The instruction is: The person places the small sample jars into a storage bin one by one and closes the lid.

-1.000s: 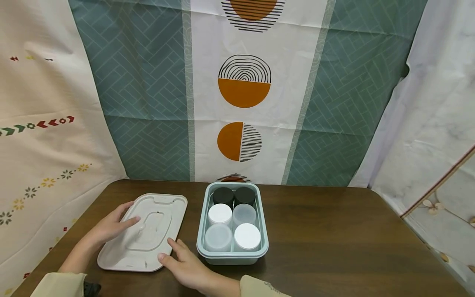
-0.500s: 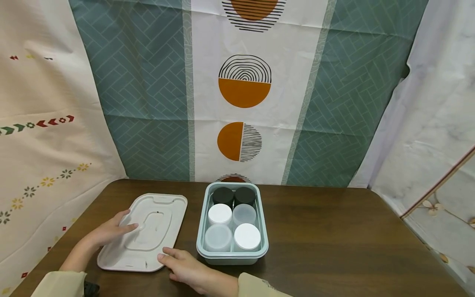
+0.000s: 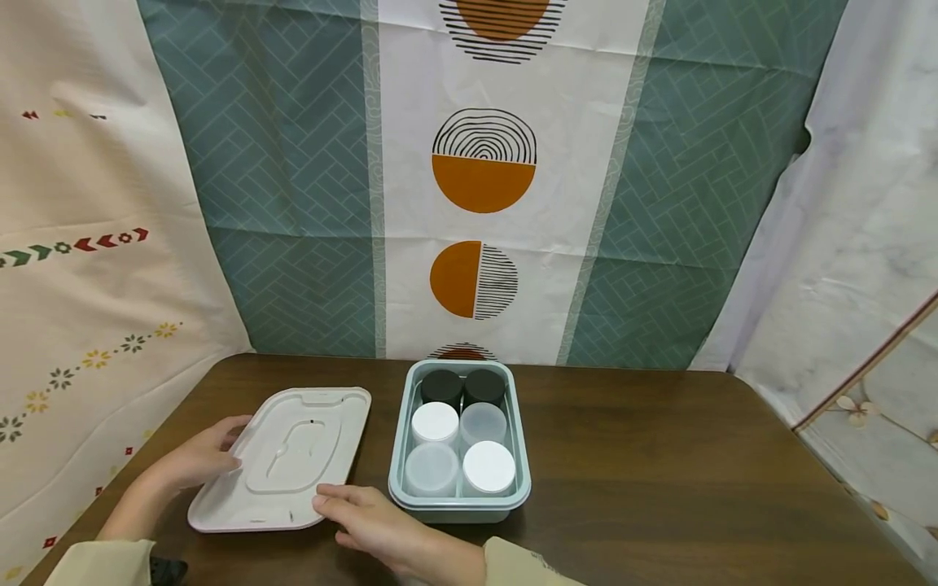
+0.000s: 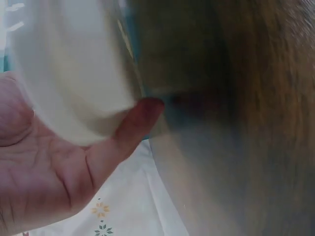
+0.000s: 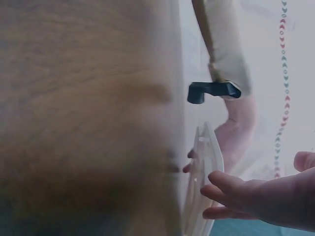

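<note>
A white rectangular lid point(image 3: 333, 435) is to the left of the box in the head view. My left hand point(image 3: 194, 456) grips its left edge. In the right wrist view two of that hand's fingertips point(image 5: 188, 161) show on the lower side of the lid point(image 5: 209, 152). The left wrist view has the thumb point(image 4: 140, 120) across the lid's rim point(image 4: 74, 73). At the lid's lower right corner, my right hand point(image 3: 374, 521) has its fingers extended, fingertips right at the edge. From the right wrist, the right hand's fingers point(image 5: 224, 196) overlap the lid.
A pale blue box point(image 3: 458, 509) stands on the brown table point(image 3: 659, 472), just right of the lid. Inside are several round-topped containers: black lids point(image 3: 484, 387) at the back, white point(image 3: 488, 466) and translucent point(image 3: 431, 468) ones in front. Patterned cloths point(image 3: 293, 163) hang behind the table.
The left hand has shifted leftward and its thumb has come off the lid's top to the edge. The lid has moved slightly left. The right fingers have drawn closer together at the corner.
</note>
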{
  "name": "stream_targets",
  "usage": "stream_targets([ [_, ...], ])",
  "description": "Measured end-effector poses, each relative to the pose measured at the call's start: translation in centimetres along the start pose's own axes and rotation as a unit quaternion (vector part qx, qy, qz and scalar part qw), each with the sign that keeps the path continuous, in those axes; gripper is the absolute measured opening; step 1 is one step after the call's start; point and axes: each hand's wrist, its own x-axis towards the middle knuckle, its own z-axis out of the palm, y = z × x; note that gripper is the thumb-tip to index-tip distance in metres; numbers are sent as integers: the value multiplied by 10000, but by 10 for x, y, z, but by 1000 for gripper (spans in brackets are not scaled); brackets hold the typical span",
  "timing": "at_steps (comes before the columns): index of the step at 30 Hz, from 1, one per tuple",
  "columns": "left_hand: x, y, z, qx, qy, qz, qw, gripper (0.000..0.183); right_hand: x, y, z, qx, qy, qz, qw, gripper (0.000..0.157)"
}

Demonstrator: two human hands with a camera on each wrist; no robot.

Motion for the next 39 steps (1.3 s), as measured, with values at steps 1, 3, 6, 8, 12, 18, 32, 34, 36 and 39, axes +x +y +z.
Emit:
stream_targets([
  [1, 0, 0, -1, 30, 15, 44, 10000, 61, -2, -2, -1, -31, -39, -47, 10000, 44],
  [3, -2, 0, -3, 47, 77, 113, 9999, 63, -6, -6, -3, -113, -128, -134, 9998, 43],
  [6, -4, 4, -8, 15, 209, 262, 9994, 66, -13, -12, -7, -283, -207, -250, 9991, 43],
  [8, -5, 10, -10, -12, 370, 312, 9988, 66, -16, -17, -9, -330, -205, -318, 9987, 42],
  [12, -8, 21, -13, -200, 666, 310, 9971, 62, -20, -26, -14, -43, -107, -405, 9991, 42],
  [18, -9, 33, -13, -762, 822, 291, 9933, 61, -22, -37, -29, 677, 89, -703, 9952, 44],
  [32, -4, 74, 7, -2316, 877, 255, 9685, 62, -37, -48, -75, 1019, -54, -677, 9925, 58],
  [34, -3, 81, 11, -2449, 881, 262, 9652, 61, -39, -49, -83, 982, -39, -670, 9929, 58],
  [36, -3, 88, 15, -2562, 906, 300, 9619, 60, -40, -49, -91, 895, -36, -671, 9937, 58],
  [39, -2, 98, 20, -2799, 939, 390, 9546, 58, -40, -49, -102, 731, -95, -727, 9946, 58],
])
